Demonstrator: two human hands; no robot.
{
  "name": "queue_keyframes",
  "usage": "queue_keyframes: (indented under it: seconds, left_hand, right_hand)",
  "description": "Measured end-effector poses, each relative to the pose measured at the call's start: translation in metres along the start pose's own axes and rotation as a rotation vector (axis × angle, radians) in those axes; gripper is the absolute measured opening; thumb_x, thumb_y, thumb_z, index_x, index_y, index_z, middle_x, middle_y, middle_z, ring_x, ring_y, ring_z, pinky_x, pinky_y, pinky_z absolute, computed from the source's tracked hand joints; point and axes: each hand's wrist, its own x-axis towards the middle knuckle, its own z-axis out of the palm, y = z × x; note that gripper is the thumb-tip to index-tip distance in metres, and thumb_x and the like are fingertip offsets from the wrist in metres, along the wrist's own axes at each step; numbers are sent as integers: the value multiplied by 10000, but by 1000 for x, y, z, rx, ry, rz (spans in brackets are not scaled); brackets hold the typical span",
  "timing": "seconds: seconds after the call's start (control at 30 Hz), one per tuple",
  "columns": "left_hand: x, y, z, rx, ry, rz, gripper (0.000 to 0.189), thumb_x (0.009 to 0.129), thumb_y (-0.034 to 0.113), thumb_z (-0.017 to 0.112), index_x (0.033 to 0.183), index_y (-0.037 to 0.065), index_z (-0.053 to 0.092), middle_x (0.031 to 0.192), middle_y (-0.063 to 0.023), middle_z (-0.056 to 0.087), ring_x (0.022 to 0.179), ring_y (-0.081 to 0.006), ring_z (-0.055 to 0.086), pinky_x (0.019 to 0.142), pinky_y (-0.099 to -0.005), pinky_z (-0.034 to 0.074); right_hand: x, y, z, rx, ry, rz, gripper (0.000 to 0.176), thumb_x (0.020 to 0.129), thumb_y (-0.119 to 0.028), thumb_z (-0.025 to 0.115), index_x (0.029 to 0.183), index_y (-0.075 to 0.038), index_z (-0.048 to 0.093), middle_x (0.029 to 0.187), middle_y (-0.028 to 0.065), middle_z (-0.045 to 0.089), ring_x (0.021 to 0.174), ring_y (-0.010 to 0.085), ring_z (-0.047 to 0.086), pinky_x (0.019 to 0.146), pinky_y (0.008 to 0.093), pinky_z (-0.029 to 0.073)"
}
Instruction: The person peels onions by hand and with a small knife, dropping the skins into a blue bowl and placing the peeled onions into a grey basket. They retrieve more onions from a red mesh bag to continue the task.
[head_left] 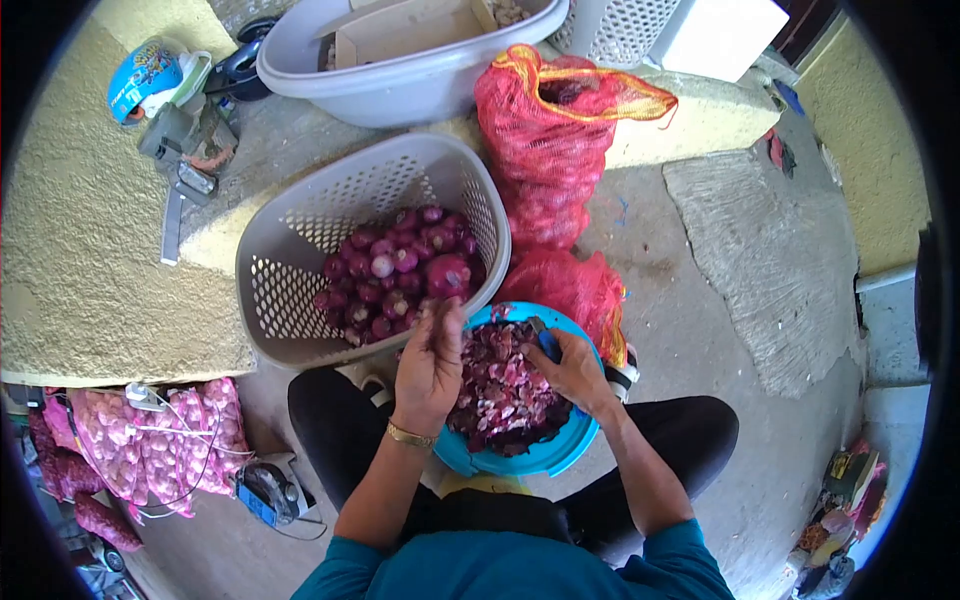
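My left hand (432, 365), palm showing and fingers stretched upward, is raised at the near rim of the grey perforated basket (290, 220). Just past its fingertips is a large peeled red onion (447, 275), overlapping the heap of smaller red onions (370, 265) inside the basket. In my right hand (578, 375) is a small knife (548, 345) with a blue handle, its short blade pointing up and away. Below both hands, a turquoise basin (575, 445) between my legs holds onion skins and trimmings (500, 385).
Red mesh sacks of onions (555, 150) stand behind the basin. A large grey tub (400, 75) with a cardboard box sits on the ledge. Pink net sacks (160, 440) with cables and a dark blue device (272, 492) lie at left. A flattened sack (765, 260) covers floor at right.
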Motion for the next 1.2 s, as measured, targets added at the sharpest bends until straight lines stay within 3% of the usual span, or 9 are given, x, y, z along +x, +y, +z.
queue_keyframes:
  seconds: [0.27, 0.33, 0.4, 0.47, 0.6, 0.67, 0.7, 1.07, 1.2]
  left_hand:
    - [49, -20, 54, 569, -333, 114, 236, 1033, 168, 509, 1173, -8, 577, 1181, -142, 621, 1101, -238, 618, 949, -377, 522]
    - [80, -65, 114, 1059, -340, 542, 206, 1017, 152, 518, 1147, 5, 583, 1169, -132, 608, 1055, -256, 621, 968, -403, 465]
    - [142, -73, 150, 1836, -784, 1318, 199, 977, 65, 486, 1144, 0, 575, 1211, -167, 581, 1046, -300, 616, 977, -415, 469]
    - [187, -87, 184, 2261, -933, 1484, 259, 931, 6, 446, 1150, -8, 584, 1203, -199, 600, 1088, -366, 604, 996, -431, 469]
    - [249, -93, 221, 3055, -325, 543, 343, 925, 101, 472, 1235, 36, 603, 1116, -154, 683, 1101, -330, 640, 975, -434, 490]
    - [278, -89, 204, 3170, -319, 525, 354, 921, 129, 489, 1247, 60, 611, 1124, -135, 689, 1100, -302, 648, 956, -427, 497]
    - [279, -88, 199, 3287, -310, 502, 366, 918, 158, 506, 1259, 84, 620, 1133, -115, 695, 1098, -274, 656, 937, -420, 505]
    - [298, -58, 169, 3080, -357, 1005, 292, 865, 339, 651, 1057, 128, 711, 1049, -61, 726, 1157, -237, 557, 989, -460, 298]
    - [283, -59, 180, 3018, -331, 820, 342, 793, 292, 730, 1085, 126, 664, 1066, -70, 710, 1145, -230, 550, 940, -420, 314]
  right_hand:
    - [5, -8, -1, 17, 36, -55, 367, 885, -306, 715, 911, 52, 637, 625, 147, 535, 565, 202, 479, 572, 392, 410]
    - [3, -9, -3, -5, 21, -33, 415, 879, -335, 715, 978, 58, 625, 693, 162, 577, 629, 229, 539, 633, 394, 446]
    - [2, -4, -1, -41, 9, -5, 471, 879, -367, 707, 1051, 59, 603, 736, 169, 605, 698, 252, 600, 689, 391, 477]
    - [-2, -13, -7, -5, 29, -76, 487, 886, -385, 693, 1061, 56, 584, 736, 164, 616, 702, 251, 630, 700, 390, 492]
    - [-4, -24, -18, 35, -144, 105, 572, 894, -439, 687, 1127, 67, 557, 905, 185, 612, 827, 271, 591, 787, 393, 475]
    - [-5, -15, -14, 42, -160, 66, 572, 898, -446, 678, 1120, 66, 557, 914, 198, 618, 831, 283, 599, 790, 402, 480]
    - [-3, -10, -8, -33, 11, -177, 405, 904, -335, 678, 960, 49, 565, 677, 160, 586, 582, 216, 604, 608, 372, 479]
    - [-9, -23, -21, -4, -149, 12, 514, 912, -418, 673, 1096, 54, 581, 828, 166, 605, 757, 240, 575, 726, 396, 472]
    - [-13, -20, -21, 79, -109, -40, 495, 915, -409, 668, 1100, 42, 585, 815, 153, 603, 752, 241, 575, 728, 400, 470]
